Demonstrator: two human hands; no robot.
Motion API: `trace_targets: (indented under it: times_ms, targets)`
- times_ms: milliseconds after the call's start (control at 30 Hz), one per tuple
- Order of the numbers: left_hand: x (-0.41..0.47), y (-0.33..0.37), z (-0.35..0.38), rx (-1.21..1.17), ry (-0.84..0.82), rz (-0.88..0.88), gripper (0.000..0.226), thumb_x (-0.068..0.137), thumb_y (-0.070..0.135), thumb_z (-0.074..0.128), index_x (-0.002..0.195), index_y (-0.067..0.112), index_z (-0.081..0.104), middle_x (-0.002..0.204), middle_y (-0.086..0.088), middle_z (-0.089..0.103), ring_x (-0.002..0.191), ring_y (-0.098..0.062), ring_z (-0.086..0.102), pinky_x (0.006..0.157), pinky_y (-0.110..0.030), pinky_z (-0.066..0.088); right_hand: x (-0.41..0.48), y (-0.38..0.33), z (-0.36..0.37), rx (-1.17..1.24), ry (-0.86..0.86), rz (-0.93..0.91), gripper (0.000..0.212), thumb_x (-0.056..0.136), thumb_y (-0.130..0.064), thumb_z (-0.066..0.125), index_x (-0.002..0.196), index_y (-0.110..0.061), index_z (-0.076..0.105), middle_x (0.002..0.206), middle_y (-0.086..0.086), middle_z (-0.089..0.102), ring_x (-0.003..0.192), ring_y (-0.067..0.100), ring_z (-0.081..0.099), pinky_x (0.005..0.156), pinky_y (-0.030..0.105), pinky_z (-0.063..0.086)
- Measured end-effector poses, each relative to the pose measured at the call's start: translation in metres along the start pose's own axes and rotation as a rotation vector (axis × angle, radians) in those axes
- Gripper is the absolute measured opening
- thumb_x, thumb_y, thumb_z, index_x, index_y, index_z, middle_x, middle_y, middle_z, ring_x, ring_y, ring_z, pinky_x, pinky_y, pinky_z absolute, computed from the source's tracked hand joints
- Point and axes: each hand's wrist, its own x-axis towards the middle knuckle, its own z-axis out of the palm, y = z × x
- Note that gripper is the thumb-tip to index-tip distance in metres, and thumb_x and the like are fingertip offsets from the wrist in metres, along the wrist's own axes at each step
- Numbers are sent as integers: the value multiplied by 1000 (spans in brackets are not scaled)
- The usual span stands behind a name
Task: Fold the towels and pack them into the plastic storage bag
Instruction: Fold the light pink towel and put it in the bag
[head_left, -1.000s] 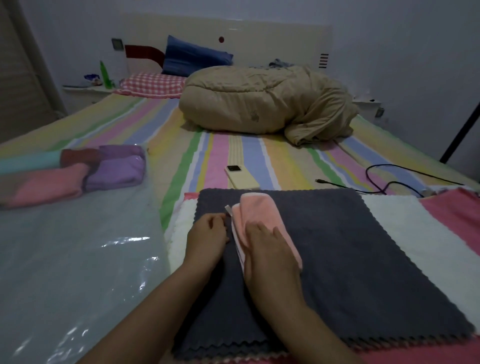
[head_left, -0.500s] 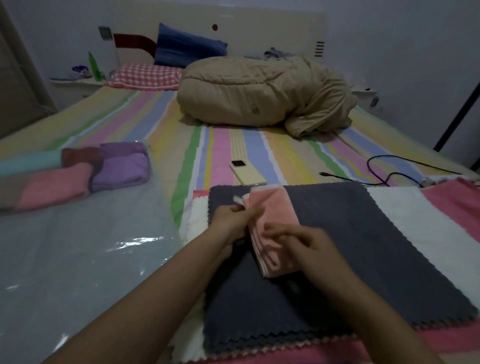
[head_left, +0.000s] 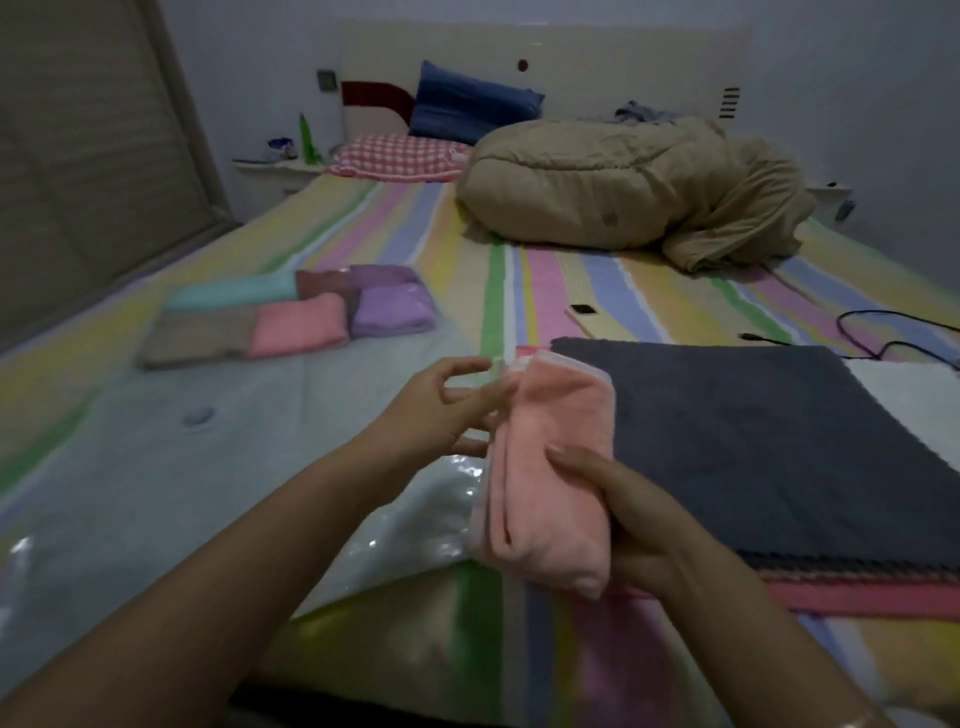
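1. Bedroom in dim light. I worked over a bed with a pastel striped sheet (head_left: 467, 291). At the far end lay a bundled tan quilt (head_left: 613, 192), a blue pillow (head_left: 472, 101) and a red-and-white checked pillow (head_left: 395, 158).
2. My right hand (head_left: 639, 519) gripped the folded pink terry towel (head_left: 550, 483). The thumb lay across its top face and the fingers were curled underneath.
3. The towel was held lengthwise, pointing away from me, between the bag on the left and the flat stack on the right.
4. My left hand (head_left: 441, 415) had its fingers spread and loosely extended, the tips at the towel's left edge. The view was blurred there, so I could not tell whether they pinched the cloth or only touched it.
5. The clear plastic storage bag (head_left: 156, 441) lay flat on the left half of the bed, its near corner shining just under the held towel.
6. At the bag's far end, packed side by side, were a teal folded towel (head_left: 234, 293), a taupe folded towel (head_left: 197, 340), a pink folded towel (head_left: 298, 325), a purple folded towel (head_left: 392, 312) and a maroon one (head_left: 322, 283) between the teal and the purple.
7. On the right a dark grey zigzag-edged towel (head_left: 753, 441) lay spread flat on top of a white towel (head_left: 919, 400) and a coral pink towel (head_left: 857, 597).
8. Beyond the stack lay a pale yellow phone (head_left: 592, 319) and a black cable (head_left: 893, 338), both on the sheet.
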Motion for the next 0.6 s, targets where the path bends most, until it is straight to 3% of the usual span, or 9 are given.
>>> trace_targets:
  times_ms: [67,133,200,267,400,500,600]
  targets:
    - [-23,-19,-40,219,117,130,52,79,35,73,124,18,52,98,-3,71,82,-12,67,70,-29,57,4,15,18,12,27,41,38,81,-16,65,115,0,60,106,22,70,96,34,68,83,46,53]
    - [-47,-44,-84,680,183,255,48,74,51,73,113,28,57,99,11,68,86,-3,64,76,-24,52,7,24,31,-3,68,50,35,83,-15,66,114,1,61,105,23,70,99,35,66,86,47,51]
    - [-70,-69,-117,1108,99,304,55,65,71,62,107,35,59,106,17,63,95,-5,60,82,-27,49,13,30,41,-21,102,47,40,80,-14,67,117,0,60,107,23,69,103,36,64,89,48,50]
    - [-82,-93,-141,1328,-30,288,62,60,73,60,108,34,59,115,13,60,103,-12,58,86,-32,48,16,37,49,-37,134,59,50,75,-16,71,120,1,59,109,23,68,106,37,63,96,50,47]
    - [-93,-102,-167,1296,-25,249,55,65,66,59,112,40,53,123,20,51,115,-7,50,90,-30,47,19,47,62,-58,164,110,37,82,-18,68,112,2,61,99,22,71,93,34,65,87,47,50]
    - [-97,-96,-168,1321,4,389,41,70,60,59,106,40,56,121,21,54,111,-6,53,82,-30,50,17,50,68,-64,157,121,25,86,-17,64,103,2,63,86,20,72,84,33,64,81,45,50]
    - [-102,-93,-157,1395,-78,550,39,64,60,61,93,34,59,113,16,60,101,-8,57,74,-28,49,14,49,71,-62,151,107,25,87,-17,63,104,2,63,87,21,72,84,33,65,80,45,50]
